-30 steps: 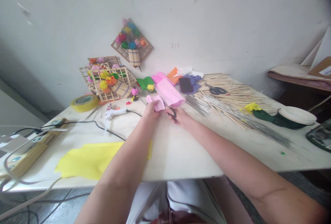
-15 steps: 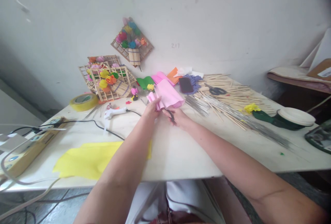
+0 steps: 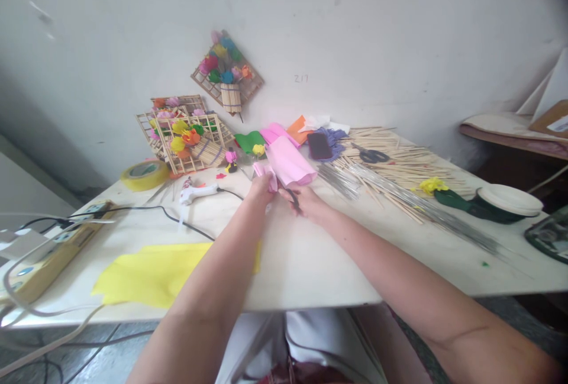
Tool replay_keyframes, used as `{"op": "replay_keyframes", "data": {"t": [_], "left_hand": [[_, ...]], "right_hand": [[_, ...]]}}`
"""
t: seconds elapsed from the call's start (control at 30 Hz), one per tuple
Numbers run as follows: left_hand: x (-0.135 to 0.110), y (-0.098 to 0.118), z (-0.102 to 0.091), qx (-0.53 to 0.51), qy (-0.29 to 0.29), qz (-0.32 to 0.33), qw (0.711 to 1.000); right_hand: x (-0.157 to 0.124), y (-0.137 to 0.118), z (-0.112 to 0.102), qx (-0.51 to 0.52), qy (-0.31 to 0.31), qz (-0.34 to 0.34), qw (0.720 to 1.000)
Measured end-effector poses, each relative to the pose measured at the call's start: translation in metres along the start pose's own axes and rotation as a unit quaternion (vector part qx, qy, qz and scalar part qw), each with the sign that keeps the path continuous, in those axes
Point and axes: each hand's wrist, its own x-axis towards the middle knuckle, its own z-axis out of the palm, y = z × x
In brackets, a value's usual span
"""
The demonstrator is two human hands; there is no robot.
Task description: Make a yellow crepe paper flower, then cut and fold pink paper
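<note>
Near the middle of the table, my left hand (image 3: 262,189) is closed on a small folded piece of pink crepe paper (image 3: 265,172). My right hand (image 3: 306,202) grips dark-handled scissors (image 3: 293,197) just to the right of it; their blades are hard to make out. A larger sheet of pink crepe paper (image 3: 290,162) lies right behind both hands, its near edge curled. To the left, a white glue gun (image 3: 195,193) rests on the table with its cord trailing toward my left forearm.
Yellow crepe paper (image 3: 146,274) lies at the front left, beside a power strip (image 3: 57,248). Yellow tape (image 3: 144,175) and flower-decorated stick frames (image 3: 186,138) stand behind. Toward the right are a phone (image 3: 319,146), second scissors (image 3: 373,155), wooden sticks (image 3: 412,165), wires (image 3: 426,212) and a white bowl (image 3: 508,199).
The small pink piece in my left hand now sits apart from the larger sheet and looks more bunched. My right hand with the scissors has hardly moved.
</note>
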Motion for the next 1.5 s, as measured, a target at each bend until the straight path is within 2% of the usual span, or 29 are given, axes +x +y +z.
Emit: {"op": "replay_keyframes", "data": {"t": [0.1, 0.3, 0.47, 0.67, 0.77, 0.93, 1.1, 1.5], "left_hand": [[0.003, -0.001, -0.001, -0.022, -0.026, 0.012, 0.999], [0.01, -0.004, -0.004, -0.033, -0.033, 0.026, 0.999], [0.011, -0.005, -0.005, -0.037, -0.09, 0.048, 0.994], [0.013, -0.005, -0.006, 0.019, 0.004, 0.054, 0.998], [0.013, -0.005, -0.006, 0.012, 0.024, 0.051, 0.998], [0.012, -0.005, -0.005, -0.049, -0.014, 0.041, 0.998], [0.008, -0.004, -0.002, -0.069, -0.023, 0.019, 0.997], [-0.003, 0.0, 0.002, -0.087, -0.046, -0.051, 0.994]], "right_hand": [[-0.002, -0.002, 0.0, -0.005, 0.003, 0.007, 1.0], [-0.002, -0.001, -0.001, -0.019, 0.0, -0.001, 1.0], [0.005, 0.006, 0.0, -0.03, -0.001, -0.024, 0.999], [0.004, 0.008, 0.0, -0.046, -0.013, -0.065, 0.997], [0.003, 0.007, 0.001, -0.048, -0.011, -0.07, 0.996], [0.004, 0.007, 0.001, -0.036, -0.006, -0.045, 0.998], [-0.002, -0.001, 0.0, -0.028, -0.003, -0.007, 1.0], [-0.002, -0.006, -0.01, 0.045, -0.055, 0.008, 0.997]]}}
